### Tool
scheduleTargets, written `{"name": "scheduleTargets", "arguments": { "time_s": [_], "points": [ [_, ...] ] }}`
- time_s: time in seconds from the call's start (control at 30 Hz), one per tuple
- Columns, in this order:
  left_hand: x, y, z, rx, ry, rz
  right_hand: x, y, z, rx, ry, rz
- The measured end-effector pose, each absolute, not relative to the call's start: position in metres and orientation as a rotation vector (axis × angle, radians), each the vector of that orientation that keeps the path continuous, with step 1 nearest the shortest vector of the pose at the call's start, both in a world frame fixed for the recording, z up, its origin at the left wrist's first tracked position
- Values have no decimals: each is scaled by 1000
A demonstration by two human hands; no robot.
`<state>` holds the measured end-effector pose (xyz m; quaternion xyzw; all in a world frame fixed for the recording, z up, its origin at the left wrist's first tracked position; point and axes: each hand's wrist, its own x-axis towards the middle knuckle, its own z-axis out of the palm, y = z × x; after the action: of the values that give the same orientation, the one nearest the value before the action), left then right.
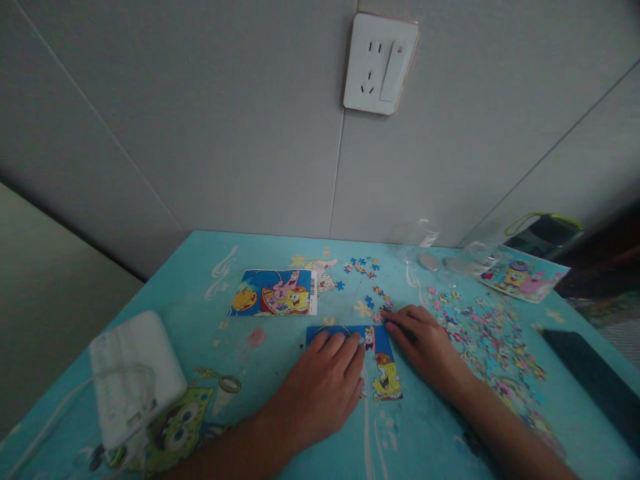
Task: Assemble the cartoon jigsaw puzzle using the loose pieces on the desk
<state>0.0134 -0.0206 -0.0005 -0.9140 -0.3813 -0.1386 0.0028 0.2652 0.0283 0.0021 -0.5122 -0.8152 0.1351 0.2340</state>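
My left hand (327,377) lies over the left part of a partly assembled puzzle (387,373), its fingers bent on the blue top edge; whether anything is under them is hidden. Just right of the puzzle's top corner, my right hand (420,340) has thumb and forefinger pinched together at a small puzzle piece (385,313). A blue reference picture (285,293) with cartoon figures lies behind and left of the puzzle. Small groups of loose pieces (361,268) lie beyond my hands. Many mixed pieces (485,333) spread to the right of my right forearm.
A white box-shaped device (137,377) with a cable sits at the left. Clear containers (480,257) stand at the back right, near a picture card (525,275) and a dark pouch (545,235). A dark flat object (595,380) lies along the right edge.
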Motion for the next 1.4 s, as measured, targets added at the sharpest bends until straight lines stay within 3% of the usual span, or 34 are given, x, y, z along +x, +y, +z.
{"name": "scheduleTargets", "arguments": {
  "time_s": [0.8, 1.17, 1.3, 1.4],
  "points": [
    [10, -23, -2, -2782, -1127, -505, 285, 23, -8, -1507, -2147, 474],
    [6, -41, 23, -2660, -656, -615, 265, 45, -3, -1571, -2116, 465],
    [-13, -47, 32, -2672, -481, -516, 266, 63, 4, -1659, -2150, 606],
    [-32, -45, 25, -2659, -617, -620, 267, 70, 9, -1693, -2149, 654]
  ]
}}
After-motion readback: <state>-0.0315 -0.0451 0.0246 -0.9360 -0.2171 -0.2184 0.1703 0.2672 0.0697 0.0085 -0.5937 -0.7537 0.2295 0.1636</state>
